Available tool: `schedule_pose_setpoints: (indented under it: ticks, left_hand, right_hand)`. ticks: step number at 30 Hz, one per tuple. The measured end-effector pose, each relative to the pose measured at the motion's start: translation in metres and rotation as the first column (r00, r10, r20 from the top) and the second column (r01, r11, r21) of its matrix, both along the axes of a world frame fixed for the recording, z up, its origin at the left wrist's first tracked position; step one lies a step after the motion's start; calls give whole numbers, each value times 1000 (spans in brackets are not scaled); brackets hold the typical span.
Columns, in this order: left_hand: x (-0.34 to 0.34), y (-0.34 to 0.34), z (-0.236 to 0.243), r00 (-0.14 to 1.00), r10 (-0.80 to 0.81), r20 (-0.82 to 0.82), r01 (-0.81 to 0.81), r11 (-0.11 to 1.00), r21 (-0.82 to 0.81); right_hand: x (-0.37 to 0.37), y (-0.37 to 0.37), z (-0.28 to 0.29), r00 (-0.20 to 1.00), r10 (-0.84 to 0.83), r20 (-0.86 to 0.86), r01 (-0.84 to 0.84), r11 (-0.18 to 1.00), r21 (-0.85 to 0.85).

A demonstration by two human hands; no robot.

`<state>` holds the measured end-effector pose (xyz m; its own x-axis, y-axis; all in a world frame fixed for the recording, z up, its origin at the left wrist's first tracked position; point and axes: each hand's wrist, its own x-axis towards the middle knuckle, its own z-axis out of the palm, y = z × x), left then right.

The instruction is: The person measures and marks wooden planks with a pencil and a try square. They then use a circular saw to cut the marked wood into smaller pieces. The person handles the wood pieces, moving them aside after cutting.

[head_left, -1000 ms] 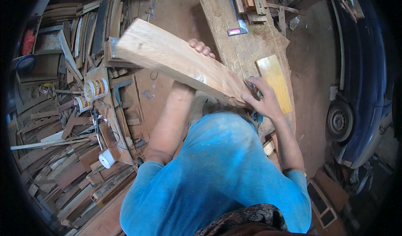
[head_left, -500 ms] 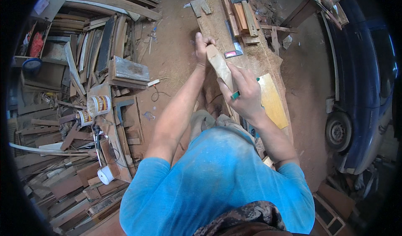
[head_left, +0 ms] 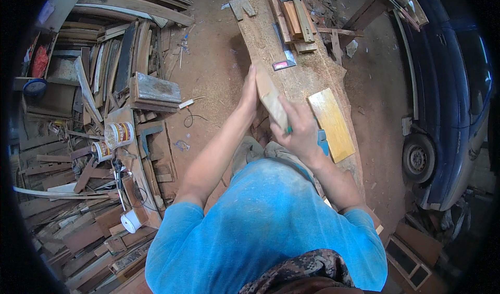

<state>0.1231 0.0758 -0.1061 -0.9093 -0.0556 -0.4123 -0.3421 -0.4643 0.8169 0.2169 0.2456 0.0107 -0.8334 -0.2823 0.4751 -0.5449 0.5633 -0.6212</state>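
Note:
A pale wooden block (head_left: 270, 97) is held up between my hands, slanting over the near left edge of the bench. My left hand (head_left: 250, 92) presses along its left side, near the far end, with the fingers largely hidden behind it. My right hand (head_left: 299, 131) grips the near right part of the block. A slim green pencil-like stick (head_left: 289, 130) shows at the right hand's fingers, mostly hidden. Beyond the block, a try square (head_left: 283, 64) lies on the bench. Right of my right hand lies a yellowish board (head_left: 333, 127).
The wood-dusted bench (head_left: 312, 75) carries stacked timber (head_left: 294, 15) at its far end. Scrap wood (head_left: 57, 210) and paint buckets (head_left: 119, 134) crowd the left. A blue vehicle (head_left: 442, 96) stands at the right. A cable (head_left: 195, 119) lies on the floor.
The wooden block has turned and come slightly lower. My left thumb, raised before, now lies along the block. My right hand has shifted a little nearer, hiding more of the green stick.

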Motion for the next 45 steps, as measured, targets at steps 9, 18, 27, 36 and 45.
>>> schedule_pose_setpoints:
  ticks: [9, 18, 27, 36, 45]
  left_hand:
    - [140, -36, 60, 913, -248, 324, 114, 917, 382]
    - [134, -11, 8, 969, -183, 167, 138, 958, 253]
    - [117, -16, -12, 913, -188, 361, 15, 902, 431]
    - [74, 2, 57, 952, -228, 203, 165, 944, 286]
    - [123, 60, 37, 656, -755, 9, 391, 330, -859]
  right_hand:
    - [33, 20, -32, 866, 376, 329, -347, 927, -143]
    - [17, 4, -104, 367, 182, 912, 333, 890, -311]
    - [-10, 12, -105, 376, 254, 891, 536, 725, -433]
    - [-39, 45, -108, 276, 306, 911, 502, 762, -408]
    - [-6, 0, -113, 241, 602, 761, 876, 201, -437]
